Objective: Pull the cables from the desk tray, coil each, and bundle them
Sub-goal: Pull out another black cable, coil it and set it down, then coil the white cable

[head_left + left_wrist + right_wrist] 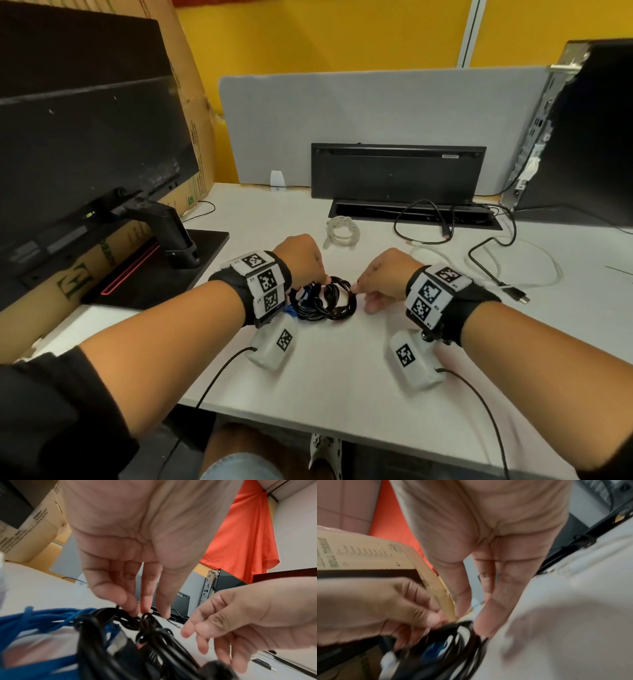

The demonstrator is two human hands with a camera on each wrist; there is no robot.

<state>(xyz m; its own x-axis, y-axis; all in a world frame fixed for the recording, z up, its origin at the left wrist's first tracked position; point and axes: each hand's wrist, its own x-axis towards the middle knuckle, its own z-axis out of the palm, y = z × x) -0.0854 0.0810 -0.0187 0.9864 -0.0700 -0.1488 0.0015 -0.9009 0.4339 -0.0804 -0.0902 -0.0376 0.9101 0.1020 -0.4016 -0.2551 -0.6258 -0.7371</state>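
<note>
A coil of black cable [337, 301] lies on the white desk [342, 370] on top of a blue cable [303, 310]. My left hand [322, 279] pinches a strand at the coil's far left rim; the left wrist view shows the thumb and fingers closed on the black cable [154, 635], with the blue cable [42, 615] beside it. My right hand [358, 291] is at the coil's right edge. Its fingers [488, 615] point down nearly straight and touch the black coil [462, 642] without holding it. The right wrist view is blurred.
The open desk tray [411, 212] sits behind, its lid [397, 171] raised. A white coiled cable [342, 233] lies in front of it. Loose black cable [424, 222] and white cable [544, 274] trail to the right. A monitor base [154, 260] stands left, a computer tower [582, 137] right.
</note>
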